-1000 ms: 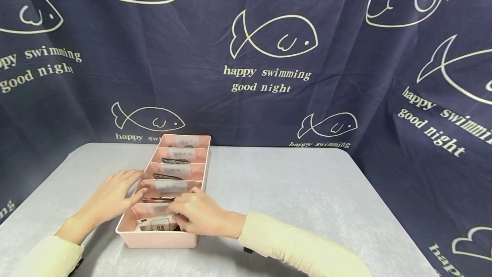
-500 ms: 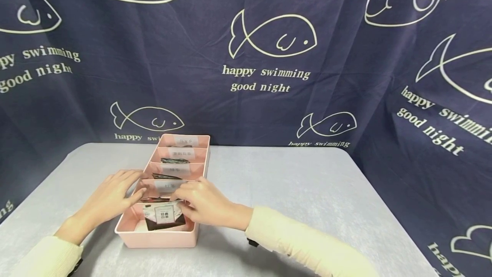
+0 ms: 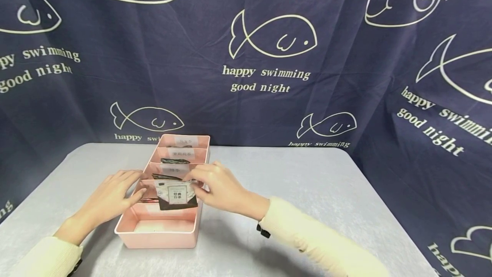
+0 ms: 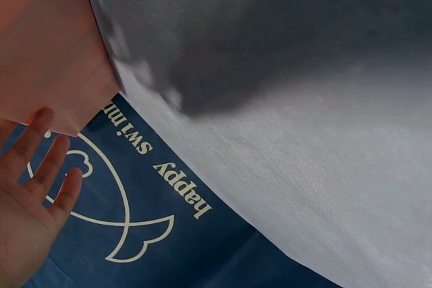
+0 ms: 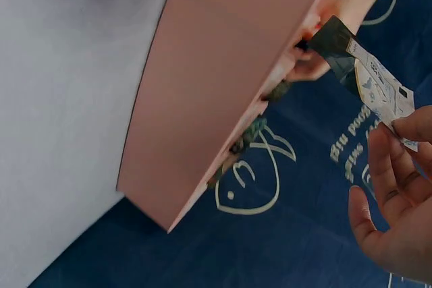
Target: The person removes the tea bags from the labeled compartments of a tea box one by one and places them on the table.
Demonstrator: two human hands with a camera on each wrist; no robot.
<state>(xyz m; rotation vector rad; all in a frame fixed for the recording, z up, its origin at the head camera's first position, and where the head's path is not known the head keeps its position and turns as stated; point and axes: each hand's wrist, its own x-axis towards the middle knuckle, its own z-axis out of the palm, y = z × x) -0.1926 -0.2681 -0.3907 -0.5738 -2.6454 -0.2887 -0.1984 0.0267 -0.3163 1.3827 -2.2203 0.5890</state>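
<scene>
A long pink divided box stands on the table, with labelled compartments in a row. My right hand pinches a white and black tea sachet by its upper right edge, over the second compartment from the front. In the right wrist view the sachet hangs tilted from thumb and fingertips, above the box's rim. With fingers loosely spread, my left hand rests at the box's left rim; the left wrist view has its fingertips at the pink outer wall.
Dark sachets stand in the compartments farther back, and a red-edged one shows behind the held sachet. The nearest compartment shows its bare floor. A navy fish-print curtain hangs behind the pale table.
My right hand has lifted the sachet out of the nearest compartment and moved it up and back over the second one. My left hand has stayed at the rim.
</scene>
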